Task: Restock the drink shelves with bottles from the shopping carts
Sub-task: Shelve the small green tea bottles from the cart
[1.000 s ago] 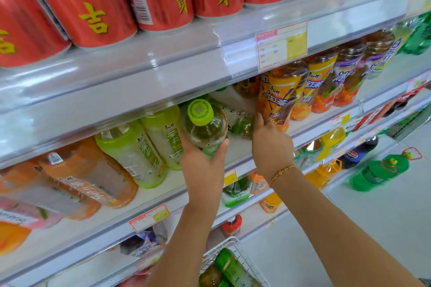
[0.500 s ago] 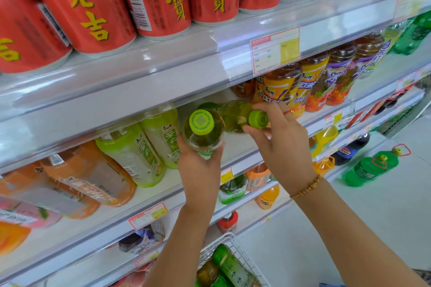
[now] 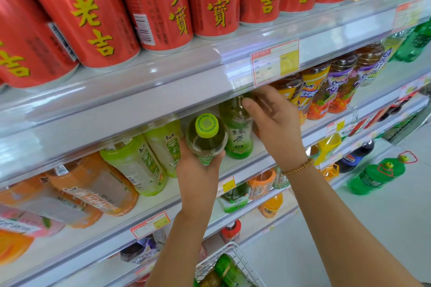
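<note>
My left hand (image 3: 198,177) is shut on a pale green tea bottle (image 3: 206,138) with a lime cap, tilted toward me at the front edge of the second shelf (image 3: 245,171). Just right of it a darker green tea bottle (image 3: 238,130) stands upright on that shelf. My right hand (image 3: 272,121) rests against its top and right side, fingers partly spread around its neck; its cap is hidden under the shelf rail above. A wire shopping cart (image 3: 229,256) holding more green bottles (image 3: 229,271) shows at the bottom.
Red cans (image 3: 163,4) fill the top shelf. Light green bottles (image 3: 137,163) and orange bottles (image 3: 93,191) stand left of my hands, amber tea bottles (image 3: 319,93) to the right. Large green bottles (image 3: 377,175) sit on the floor at the right.
My right hand swung the darker green bottle from lying sideways to standing upright on the shelf. My left hand kept its bottle almost still.
</note>
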Available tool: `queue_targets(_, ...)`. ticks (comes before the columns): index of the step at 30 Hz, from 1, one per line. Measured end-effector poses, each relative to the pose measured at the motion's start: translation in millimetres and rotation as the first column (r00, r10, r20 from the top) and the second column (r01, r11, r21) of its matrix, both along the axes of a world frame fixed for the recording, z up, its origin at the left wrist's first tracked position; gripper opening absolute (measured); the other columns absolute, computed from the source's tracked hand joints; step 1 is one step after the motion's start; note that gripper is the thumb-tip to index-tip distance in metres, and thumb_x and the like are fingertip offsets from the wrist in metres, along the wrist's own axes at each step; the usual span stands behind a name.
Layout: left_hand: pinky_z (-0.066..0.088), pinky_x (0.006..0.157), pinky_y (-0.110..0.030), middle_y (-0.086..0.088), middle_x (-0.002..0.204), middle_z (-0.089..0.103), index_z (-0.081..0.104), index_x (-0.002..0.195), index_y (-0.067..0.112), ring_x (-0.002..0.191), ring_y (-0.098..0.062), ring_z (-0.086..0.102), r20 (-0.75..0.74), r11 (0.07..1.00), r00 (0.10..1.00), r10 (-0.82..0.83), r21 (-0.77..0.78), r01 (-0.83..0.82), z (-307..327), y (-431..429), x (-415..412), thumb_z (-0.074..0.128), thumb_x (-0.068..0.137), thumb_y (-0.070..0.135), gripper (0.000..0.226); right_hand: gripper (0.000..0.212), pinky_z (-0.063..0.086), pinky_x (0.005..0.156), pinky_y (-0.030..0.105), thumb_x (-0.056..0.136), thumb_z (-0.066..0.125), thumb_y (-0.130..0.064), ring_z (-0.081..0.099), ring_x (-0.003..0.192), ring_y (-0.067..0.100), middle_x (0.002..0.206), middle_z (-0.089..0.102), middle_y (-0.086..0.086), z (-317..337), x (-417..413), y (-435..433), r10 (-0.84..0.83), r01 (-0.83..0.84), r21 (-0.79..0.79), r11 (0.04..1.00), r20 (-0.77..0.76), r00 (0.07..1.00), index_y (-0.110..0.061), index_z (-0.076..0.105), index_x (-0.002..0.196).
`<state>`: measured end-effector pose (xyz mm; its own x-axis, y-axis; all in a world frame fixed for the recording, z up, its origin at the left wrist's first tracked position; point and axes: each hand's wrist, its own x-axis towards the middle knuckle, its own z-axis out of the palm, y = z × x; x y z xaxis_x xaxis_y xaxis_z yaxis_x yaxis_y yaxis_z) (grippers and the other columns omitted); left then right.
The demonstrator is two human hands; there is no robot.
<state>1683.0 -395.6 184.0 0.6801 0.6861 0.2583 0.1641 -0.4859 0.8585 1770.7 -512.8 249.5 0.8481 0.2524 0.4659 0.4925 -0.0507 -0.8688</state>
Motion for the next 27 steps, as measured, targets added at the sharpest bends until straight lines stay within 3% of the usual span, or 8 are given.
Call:
queue_targets(5, 0.045, 0.076, -0.022, -0.012, 0.115, 0.065, 0.032, 0.137, 0.004, 0.098, -0.029, 0.064, -0.031, 0.998, 0.999, -0.014, 0.066, 0.016, 9, -5, 5, 0.079, 0.074, 0.021, 0.081, 0.055, 0.047, 0.097, 0.039, 0.072, 0.073, -0.033, 0.055, 0.114, 0.018, 0.119, 0.058, 0.006, -6, 21, 26, 0.057, -0.059, -0.056, 0.997, -0.031, 0.998, -0.013, 0.054, 0.12)
queue_targets(9, 0.047, 0.091, -0.028, -0.011, 0.128, 0.059, 0.033, 0.138, 0.004, 0.112, -0.025, 0.059, -0.009, 1.0, 1.0, 0.008, 0.022, -0.008, 8, -6, 10, 0.078, 0.075, 0.025, 0.081, 0.061, 0.049, 0.082, 0.024, 0.064, 0.072, -0.049, 0.059, 0.095, 0.008, 0.104, 0.063, -0.002, -23, 24, 28, -0.036, 0.026, -0.106, 0.994, -0.093, 0.995, -0.017, 0.055, 0.114)
queue_targets(13, 0.048, 0.087, -0.032, -0.015, 0.123, 0.059, 0.039, 0.129, 0.001, 0.108, -0.03, 0.059, -0.042, 0.997, 0.997, 0.065, 0.031, -0.064, 4, -7, 18, 0.072, 0.08, 0.031, 0.066, 0.065, 0.041, 0.068, 0.025, 0.068, 0.078, -0.039, 0.058, 0.094, 0.02, 0.106, 0.059, 0.006, -65, 19, 23, -0.124, 0.08, -0.427, 0.901, -0.077, 0.989, -0.011, 0.049, 0.119)
queue_targets(16, 0.048, 0.087, -0.034, -0.016, 0.122, 0.056, 0.041, 0.125, -0.001, 0.109, -0.031, 0.057, -0.012, 0.995, 0.995, 0.096, 0.0, -0.096, 1, -9, 29, 0.068, 0.083, 0.032, 0.059, 0.058, 0.035, 0.064, 0.026, 0.069, 0.078, -0.04, 0.057, 0.091, 0.027, 0.102, 0.057, 0.011, -84, 16, 26, -0.207, 0.139, -0.519, 0.843, -0.075, 0.975, -0.008, 0.048, 0.107)
queue_targets(19, 0.042, 0.08, -0.023, -0.016, 0.121, 0.057, 0.041, 0.126, -0.003, 0.108, -0.028, 0.057, -0.011, 0.988, 0.988, 0.152, -0.039, -0.153, -1, -8, 45, 0.065, 0.086, 0.031, 0.058, 0.061, 0.031, 0.068, 0.019, 0.069, 0.078, -0.038, 0.051, 0.101, 0.027, 0.114, 0.051, 0.014, -87, 21, 32, -0.233, 0.163, -0.472, 0.866, -0.095, 0.968, -0.006, 0.049, 0.112)
queue_targets(21, 0.042, 0.081, -0.023, -0.016, 0.122, 0.058, 0.038, 0.13, -0.003, 0.109, -0.028, 0.058, 0.022, 0.983, 0.984, 0.176, -0.062, -0.174, -3, -5, 57, 0.065, 0.086, 0.03, 0.062, 0.061, 0.029, 0.07, 0.015, 0.07, 0.079, -0.031, 0.049, 0.105, 0.026, 0.119, 0.05, 0.014, -90, 27, 37, -0.215, 0.149, -0.4, 0.904, -0.127, 0.968, -0.006, 0.05, 0.118)
queue_targets(25, 0.039, 0.078, -0.022, -0.018, 0.12, 0.057, 0.042, 0.126, -0.004, 0.109, -0.03, 0.056, 0.015, 0.977, 0.98, 0.198, -0.082, -0.197, -17, -1, 73, 0.065, 0.087, 0.025, 0.053, 0.056, 0.046, 0.078, 0.025, 0.075, 0.075, -0.013, 0.059, 0.103, 0.025, 0.111, 0.062, 0.01, -94, 36, 49, -0.168, 0.126, -0.214, 0.969, -0.193, 0.967, -0.006, 0.045, 0.122)
queue_targets(27, 0.04, 0.08, -0.027, -0.021, 0.119, 0.056, 0.044, 0.123, -0.006, 0.109, -0.033, 0.056, -0.027, 0.979, 0.982, 0.187, -0.072, -0.189, -30, 2, 78, 0.064, 0.087, 0.022, 0.05, 0.058, 0.042, 0.078, 0.018, 0.078, 0.072, -0.008, 0.058, 0.107, 0.024, 0.116, 0.061, 0.01, -93, 45, 55, -0.158, 0.12, -0.166, 0.979, -0.234, 0.959, -0.006, 0.04, 0.126)
